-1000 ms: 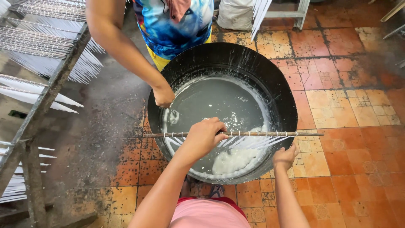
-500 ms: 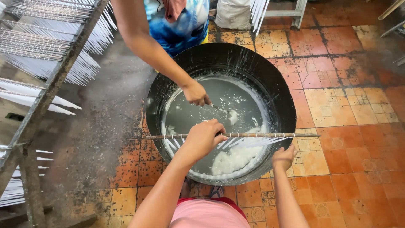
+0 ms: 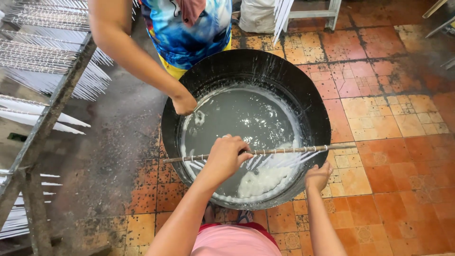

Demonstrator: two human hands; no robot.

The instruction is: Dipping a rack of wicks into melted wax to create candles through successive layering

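A big black basin (image 3: 313, 102) on the tiled floor holds grey-white liquid (image 3: 246, 118) with white clumps at its near side. My left hand (image 3: 226, 154) is closed around a thin stick (image 3: 289, 150) that lies across the basin, with several white tapers hanging from it into the liquid. My right hand (image 3: 318, 175) rests on the basin's near right rim, fingers curled, holding nothing I can see. Another person in a blue patterned top (image 3: 189, 28) stands across the basin, one hand (image 3: 184, 103) at the far left rim by the liquid.
A metal rack (image 3: 52, 104) on the left carries rows of sticks with hanging white tapers (image 3: 42, 61). A white sack (image 3: 258, 16) and a pale frame (image 3: 313, 14) stand at the back. Orange tiles (image 3: 393, 166) extend to the right.
The other person's hand went from the left rim into the middle of the liquid and back to the left rim. My stick has tilted slightly, its right end higher.
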